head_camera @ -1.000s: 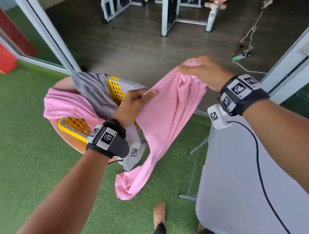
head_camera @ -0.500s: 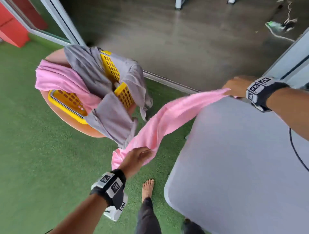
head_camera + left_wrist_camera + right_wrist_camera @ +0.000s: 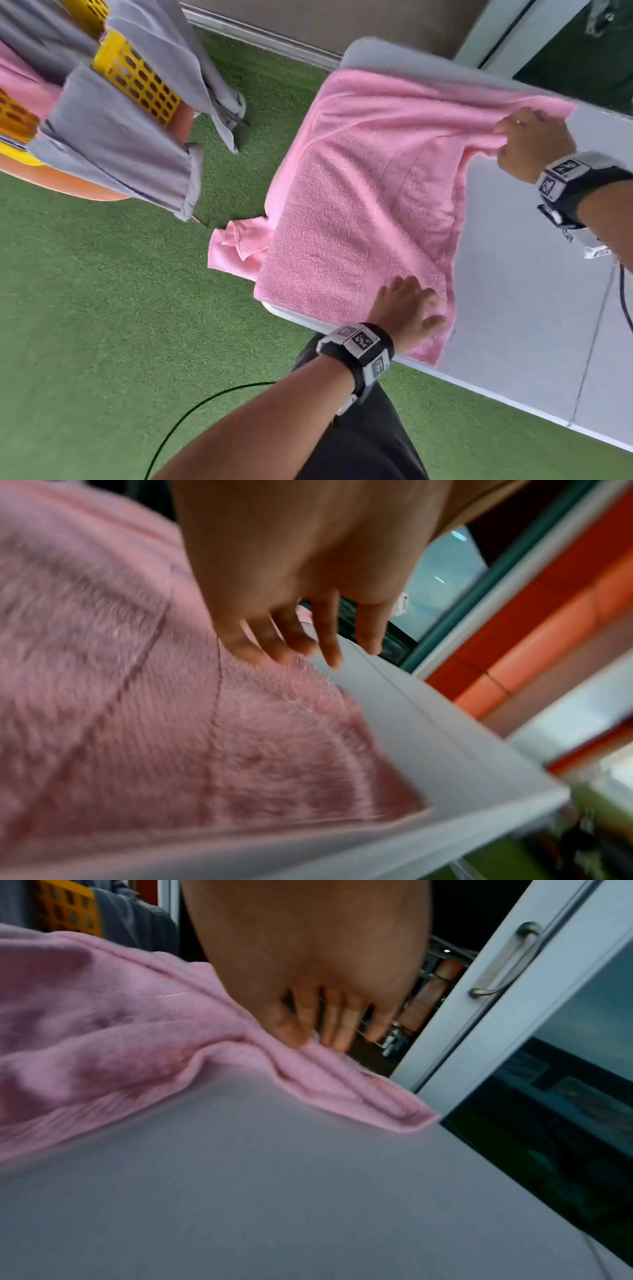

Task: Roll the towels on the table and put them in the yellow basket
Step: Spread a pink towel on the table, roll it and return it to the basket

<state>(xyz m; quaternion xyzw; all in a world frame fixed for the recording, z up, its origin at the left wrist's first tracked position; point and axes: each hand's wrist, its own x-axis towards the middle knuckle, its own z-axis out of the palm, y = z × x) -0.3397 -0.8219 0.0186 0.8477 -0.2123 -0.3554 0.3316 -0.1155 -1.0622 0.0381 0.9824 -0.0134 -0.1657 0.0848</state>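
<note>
**Pink towel now spread on the table, ready for rolling**

Half a second ago the pink towel point(image 3: 359, 192) hung stretched in the air between the two hands, beside the table point(image 3: 520, 308). Now it lies across the table's left end, mostly flat, with one corner spilling off the left edge and dangling over the green turf point(image 3: 85, 308). The left hand point(image 3: 406, 308) has let go of its end and rests with straight, spread fingers on the towel's near right corner, pressing it to the tabletop. The right hand point(image 3: 532, 142) pinches the far right corner between thumb and fingers, drawing that edge taut; the right wrist view shows the hem bunched under the fingertips point(image 3: 337, 1039).

For the task, this looks like the laying-out step nearly done: the far edge needs smoothing and the hanging corner pulling up before any roll can begin.

The yellow basket point(image 3: 137, 78) sits at the far left on an orange stool point(image 3: 78, 186), well apart from the table. It is cut off by the frame and draped with grey towels point(image 3: 116, 137) and another pink towel point(image 3: 20, 85), so its inside cannot be seen. The left wrist view is blurred by motion, and whether the towel is a single layer or doubled cannot be told.
</note>
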